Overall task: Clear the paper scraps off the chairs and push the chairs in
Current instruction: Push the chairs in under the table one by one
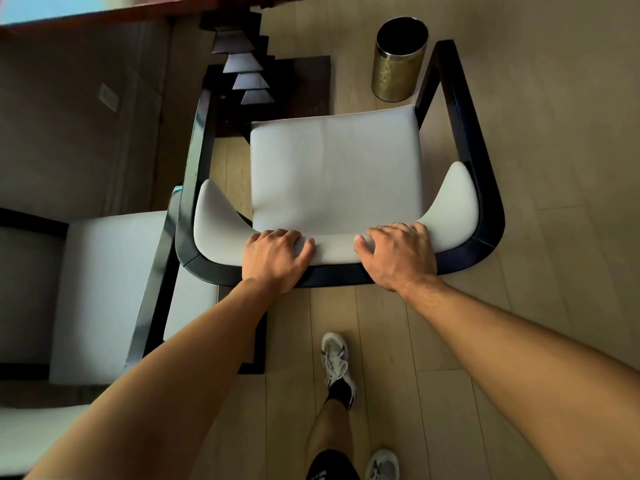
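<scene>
Sneaker [337, 367] at 6 o'clock, mid-step on pale wood-plank floor [540, 265].
Left hand [273, 259], right hand [398, 256]: fingers curled over padded backrest of armchair [334, 174], likely braced to push it in.
Seat smooth grey, bare of scraps; frame glossy black, curved.
Second chair [104, 289] at 9 o'clock.
Brass-toned cylindrical bin [398, 60] at 1 o'clock.
Dark worktop [104, 15] at 11 o'clock.

Both hands [277, 258] [398, 258] grip chair [332, 174] backrest.

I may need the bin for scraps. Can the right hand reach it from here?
Probably not without stepping round: the right hand grips the chair back, and the bin stands beyond the seat.
</scene>
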